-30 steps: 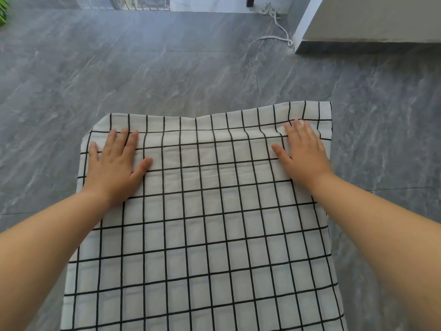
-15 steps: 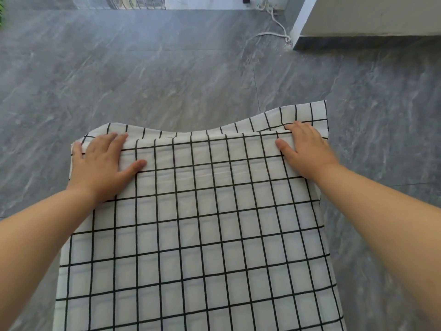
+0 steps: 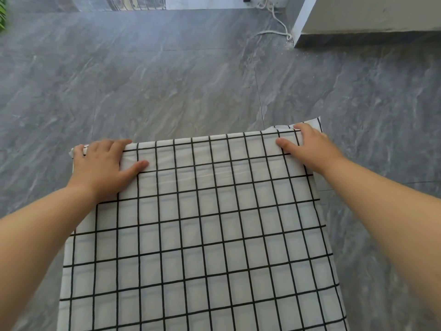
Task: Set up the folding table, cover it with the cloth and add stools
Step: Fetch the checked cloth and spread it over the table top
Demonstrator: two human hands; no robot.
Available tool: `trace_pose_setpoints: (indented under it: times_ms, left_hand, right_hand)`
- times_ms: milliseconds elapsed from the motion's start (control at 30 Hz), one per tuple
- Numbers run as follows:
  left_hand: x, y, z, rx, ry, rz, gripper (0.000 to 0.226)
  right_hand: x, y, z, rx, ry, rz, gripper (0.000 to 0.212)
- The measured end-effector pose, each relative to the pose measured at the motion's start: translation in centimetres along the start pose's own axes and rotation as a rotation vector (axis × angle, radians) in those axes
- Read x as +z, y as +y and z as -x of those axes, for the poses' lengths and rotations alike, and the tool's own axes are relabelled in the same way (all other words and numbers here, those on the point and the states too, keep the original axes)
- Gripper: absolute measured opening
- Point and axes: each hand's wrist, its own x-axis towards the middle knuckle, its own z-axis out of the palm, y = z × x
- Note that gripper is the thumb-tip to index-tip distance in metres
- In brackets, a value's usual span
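Note:
A white cloth with a black grid (image 3: 202, 235) lies flat over the table top and hides the table completely. My left hand (image 3: 100, 163) is at the cloth's far left corner, fingers curled over the far edge and thumb pressed on top. At the far right corner my right hand (image 3: 307, 149) holds the edge the same way, and a small flap of cloth sticks out beyond it. No stools are in view.
Grey marbled floor tiles surround the table. A white block or wall base (image 3: 358, 20) stands at the back right with a white cable (image 3: 279, 27) trailing beside it. A green plant (image 3: 2, 17) shows at the top left edge.
Both hands slid from lying flat on the cloth to its far corners and curled over the edge. The overhang beyond the far edge has shrunk, and the edge now runs straight.

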Motion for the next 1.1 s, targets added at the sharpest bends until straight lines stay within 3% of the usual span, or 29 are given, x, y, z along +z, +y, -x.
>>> trace_pose_setpoints:
  times_ms: [100,267,333,567,833,1000,1100]
  left_hand:
    - [-0.9,-0.1,-0.3,-0.005,-0.064,0.029,0.093]
    - [-2.1,2.4,1.3,0.155,0.12,0.103,0.08]
    - [-2.1,5.0,2.9,0.209,0.121,0.123,0.074]
    - [-1.0,13.0,10.7,0.454,0.048,-0.007,0.073]
    - [1.5,15.2,20.8,0.452,-0.021,0.006,0.072]
    - [1.9,15.5,27.1,0.375,-0.007,0.087,0.073]
    - [2.8,16.0,30.8,0.378,-0.043,0.088,0.073]
  right_hand:
    - [-0.1,0.1,0.4,-0.053,0.063,0.129,0.089]
    - [0.2,-0.9,2.6,-0.285,0.221,0.149,0.08]
    - [0.8,-1.6,4.3,-0.344,0.263,0.137,0.078]
    - [4.3,-2.2,11.8,-0.36,0.339,0.133,0.064]
    - [8.6,-1.5,22.0,-0.364,0.198,0.184,0.064]
    - [9.4,-0.6,28.0,-0.474,0.211,0.195,0.061]
    - [10.7,-0.6,31.7,-0.431,0.181,0.191,0.063]
